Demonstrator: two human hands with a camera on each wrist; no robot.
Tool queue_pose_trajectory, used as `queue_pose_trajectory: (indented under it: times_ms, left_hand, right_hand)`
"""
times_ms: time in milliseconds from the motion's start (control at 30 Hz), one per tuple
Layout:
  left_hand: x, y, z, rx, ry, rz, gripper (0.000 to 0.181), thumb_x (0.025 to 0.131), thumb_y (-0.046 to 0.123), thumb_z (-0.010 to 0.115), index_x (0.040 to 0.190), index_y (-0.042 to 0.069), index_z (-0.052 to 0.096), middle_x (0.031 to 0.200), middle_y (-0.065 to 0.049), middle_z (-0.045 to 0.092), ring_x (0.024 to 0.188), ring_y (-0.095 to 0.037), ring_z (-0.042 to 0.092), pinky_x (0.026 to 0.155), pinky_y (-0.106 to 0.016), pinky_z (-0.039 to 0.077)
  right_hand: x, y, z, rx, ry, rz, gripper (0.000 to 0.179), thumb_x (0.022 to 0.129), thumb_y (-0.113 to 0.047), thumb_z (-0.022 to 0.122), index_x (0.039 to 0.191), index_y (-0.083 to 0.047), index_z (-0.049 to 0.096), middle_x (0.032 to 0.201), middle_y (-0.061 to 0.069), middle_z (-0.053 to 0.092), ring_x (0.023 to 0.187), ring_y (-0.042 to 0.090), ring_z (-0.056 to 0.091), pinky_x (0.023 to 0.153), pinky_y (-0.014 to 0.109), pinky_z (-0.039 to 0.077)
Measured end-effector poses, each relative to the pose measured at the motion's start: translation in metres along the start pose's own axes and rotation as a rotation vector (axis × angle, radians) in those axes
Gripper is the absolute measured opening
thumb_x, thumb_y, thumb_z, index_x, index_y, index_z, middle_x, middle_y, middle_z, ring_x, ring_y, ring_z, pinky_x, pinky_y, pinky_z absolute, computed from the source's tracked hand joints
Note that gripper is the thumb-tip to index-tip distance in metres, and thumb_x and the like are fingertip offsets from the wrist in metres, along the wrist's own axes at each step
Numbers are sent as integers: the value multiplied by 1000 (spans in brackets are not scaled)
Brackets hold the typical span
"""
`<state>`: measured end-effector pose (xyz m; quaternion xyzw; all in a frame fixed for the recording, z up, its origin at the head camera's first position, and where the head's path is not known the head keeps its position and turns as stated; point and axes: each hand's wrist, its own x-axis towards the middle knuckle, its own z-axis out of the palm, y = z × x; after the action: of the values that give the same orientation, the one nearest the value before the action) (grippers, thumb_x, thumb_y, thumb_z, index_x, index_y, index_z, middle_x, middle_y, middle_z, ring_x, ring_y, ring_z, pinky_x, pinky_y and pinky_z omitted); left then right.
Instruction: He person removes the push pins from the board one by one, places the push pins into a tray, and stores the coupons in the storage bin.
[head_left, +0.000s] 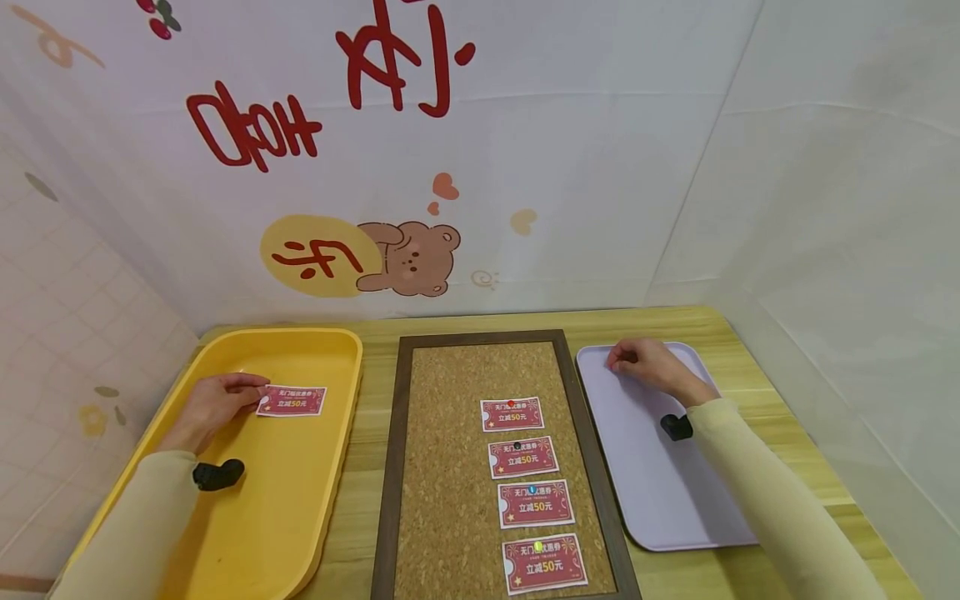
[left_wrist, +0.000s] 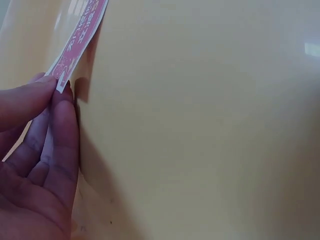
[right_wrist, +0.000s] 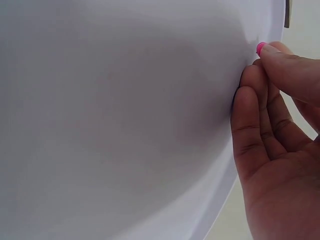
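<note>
Over the yellow tray (head_left: 262, 517), my left hand (head_left: 210, 408) pinches a red-and-white paper coupon (head_left: 292, 401) by its left end. The left wrist view shows thumb and fingers on the corner of that coupon (left_wrist: 80, 42), its printed face outward. At the far end of the lavender tray (head_left: 660, 475), my right hand (head_left: 652, 364) holds a small pink push pin (right_wrist: 261, 47) between thumb and fingertip. Most of the pin is hidden by the fingers. A wood-framed cork board (head_left: 450, 467) lies between the trays.
Several matching coupons are pinned in a column on the board's right half, among them a top coupon (head_left: 512, 415) with a red pin and a lowest coupon (head_left: 545, 565) with a yellow one. Behind the wooden table (head_left: 375, 400) stands a printed white wall covering (head_left: 585, 167).
</note>
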<state>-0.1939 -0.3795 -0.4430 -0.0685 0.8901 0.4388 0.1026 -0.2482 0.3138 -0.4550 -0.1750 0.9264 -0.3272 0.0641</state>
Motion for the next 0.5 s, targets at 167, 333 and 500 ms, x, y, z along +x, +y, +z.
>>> queue_pose_trajectory:
  times_ms: [167, 333, 500]
  left_hand:
    - [-3, 3, 0, 19, 7, 20, 37, 105, 13, 61, 127, -17, 61, 111, -18, 70, 80, -6, 62, 71, -16, 54]
    - [-6, 7, -1, 76, 13, 20, 39, 104, 16, 64, 127, -15, 62, 111, -19, 71, 85, -13, 62, 71, -15, 51]
    - [-10, 14, -3, 171, 31, 39, 46, 107, 23, 58, 133, -14, 57, 125, -32, 63, 102, -38, 60, 82, -28, 53]
  right_hand:
    - [1, 1, 2, 0, -9, 10, 8, 95, 4, 67, 94, -1, 73, 90, 6, 71, 86, 16, 61, 77, 26, 47]
    - [0, 0, 1, -13, -20, 26, 8, 96, 4, 66, 97, -1, 73, 93, 6, 71, 89, 18, 61, 80, 30, 48]
    - [-4, -5, -4, -34, 6, 56, 8, 97, -1, 66, 102, -1, 73, 99, 9, 73, 94, 24, 64, 82, 37, 49]
